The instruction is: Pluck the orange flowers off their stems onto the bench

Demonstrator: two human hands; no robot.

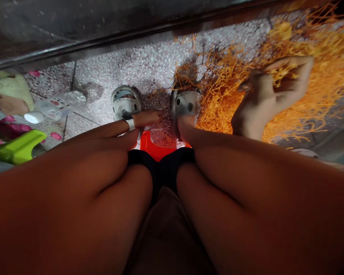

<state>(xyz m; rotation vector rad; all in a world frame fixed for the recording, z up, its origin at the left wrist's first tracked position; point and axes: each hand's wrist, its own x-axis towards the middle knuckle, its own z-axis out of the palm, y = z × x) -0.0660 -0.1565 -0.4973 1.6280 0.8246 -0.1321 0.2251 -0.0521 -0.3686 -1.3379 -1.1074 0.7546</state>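
My left hand (pixel 146 118), with a white-banded watch at its wrist, reaches over the left grey clog (pixel 126 102). Its fingers are stretched out toward the gap between the clogs, and nothing shows in them. At the right, my right hand (pixel 278 86) is raised over a wide heap of tangled orange strands (pixel 223 103). Its fingers curl round a small yellow-orange clump (pixel 286 74). Some strands lie against the right grey clog (pixel 186 103).
A dark, shiny edge (pixel 74 26) crosses the top. On the speckled floor (pixel 109 65) at left lie a clear bottle (pixel 57 109), pink bits (pixel 55 136) and a lime-green plastic piece (pixel 20 147). Something red-orange (pixel 157 147) shows between my bare legs.
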